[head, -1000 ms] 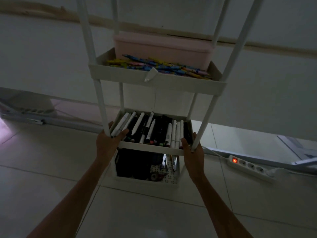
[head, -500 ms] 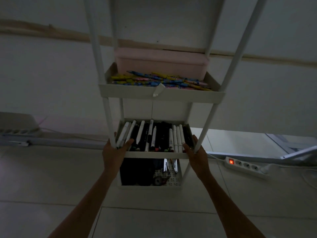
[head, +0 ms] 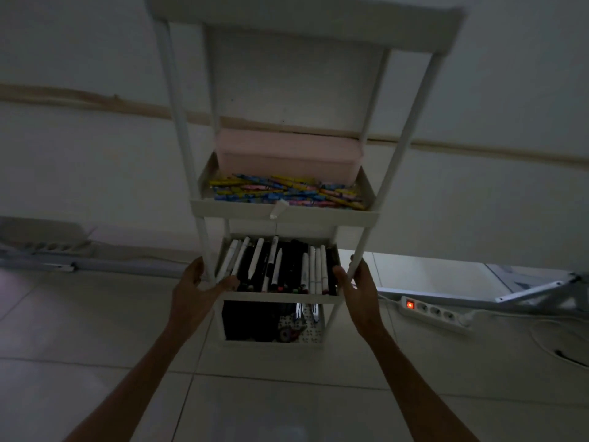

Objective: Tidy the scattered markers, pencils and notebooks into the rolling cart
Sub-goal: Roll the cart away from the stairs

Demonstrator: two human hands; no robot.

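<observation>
- Left hand (head: pixel 194 290) grips the front-left post of the white rolling cart (head: pixel 287 212), thumb hooked over the marker shelf's corner.
- Right hand (head: pixel 358 290) curls round the front-right post at that same shelf.
- Markers (head: pixel 277 266) lie in rows on this shelf, colourful pencils (head: pixel 287 191) above before a pink box (head: pixel 287 154).
- Notebooks (head: pixel 255 320) fill the bottom tier.
- Power strip (head: pixel 435 311) glows red on the floor, right.

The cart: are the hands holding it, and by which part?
Yes. The left hand grips the cart by its front left post, the right hand by its front right post, both at the marker shelf.
</observation>
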